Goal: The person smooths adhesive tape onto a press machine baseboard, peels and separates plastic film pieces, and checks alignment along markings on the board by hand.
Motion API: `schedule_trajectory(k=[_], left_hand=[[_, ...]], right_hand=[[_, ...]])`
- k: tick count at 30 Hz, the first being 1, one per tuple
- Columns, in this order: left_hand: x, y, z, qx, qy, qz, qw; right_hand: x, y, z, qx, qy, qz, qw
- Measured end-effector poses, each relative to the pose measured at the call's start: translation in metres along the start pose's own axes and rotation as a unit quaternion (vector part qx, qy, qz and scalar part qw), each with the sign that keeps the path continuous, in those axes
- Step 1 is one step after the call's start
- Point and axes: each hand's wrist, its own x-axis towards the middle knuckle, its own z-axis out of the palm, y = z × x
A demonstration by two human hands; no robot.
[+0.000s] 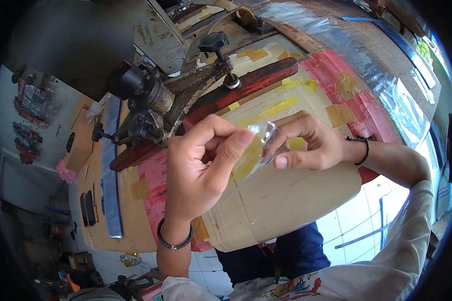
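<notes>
A small piece of clear plastic film (256, 159), perhaps a bag, hangs in the air in front of me. My left hand (198, 155) pinches its left edge between thumb and bent index finger. From the other side, my right hand (316, 143) reaches in, its fingertips touching or overlapping the shiny film. Its thumb stays apart from the fingers, with a gap between them. Whether the right fingertips are inside or behind the film, I cannot tell. Beneath both hands lies a beige work board (296, 200) with pencil lines and yellow tape.
Behind my hands stands a metal clamp-like machine (160, 100) with black knobs and a long red bar (246, 85). Pink sheets (346, 90) border the board. Clear plastic sheets (402, 103) lie at the right; a blue-grey strip (111, 175) lies at the left.
</notes>
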Motion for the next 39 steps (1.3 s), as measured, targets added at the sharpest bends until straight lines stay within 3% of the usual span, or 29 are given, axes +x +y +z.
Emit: schedule_trajectory(k=[6, 12, 15, 20, 22, 26, 31, 39], left_hand=[[0.003, -0.009, 0.002, 0.074, -0.029, 0.022, 0.997], [0.003, -0.002, 0.0, 0.081, -0.013, -0.009, 0.997], [0.005, -0.009, -0.004, 0.055, -0.055, 0.031, 0.996], [0.011, -0.005, -0.006, -0.103, 0.034, 0.006, 0.994], [0.023, 0.006, -0.003, -0.154, 0.05, 0.028, 0.986], [0.055, 0.036, -0.004, -0.1, 0.075, 0.127, 0.984], [0.096, 0.058, -0.002, -0.122, 0.205, 0.211, 0.948], [0.125, 0.058, 0.016, -0.159, 0.174, 0.149, 0.96]], right_hand=[[-0.003, -0.001, 0.008, 0.025, -0.007, 0.05, 0.998], [0.0, -0.009, 0.005, 0.0, 0.005, 0.051, 0.999], [0.004, -0.013, -0.001, -0.009, 0.029, 0.049, 0.998], [0.017, -0.033, -0.015, 0.048, 0.14, 0.028, 0.989], [0.026, -0.042, -0.028, 0.0, 0.182, -0.004, 0.983], [0.047, -0.081, -0.059, -0.064, 0.258, -0.015, 0.964], [0.087, -0.111, -0.097, -0.064, 0.19, 0.012, 0.98], [0.107, -0.111, -0.116, -0.078, 0.306, -0.09, 0.944]])
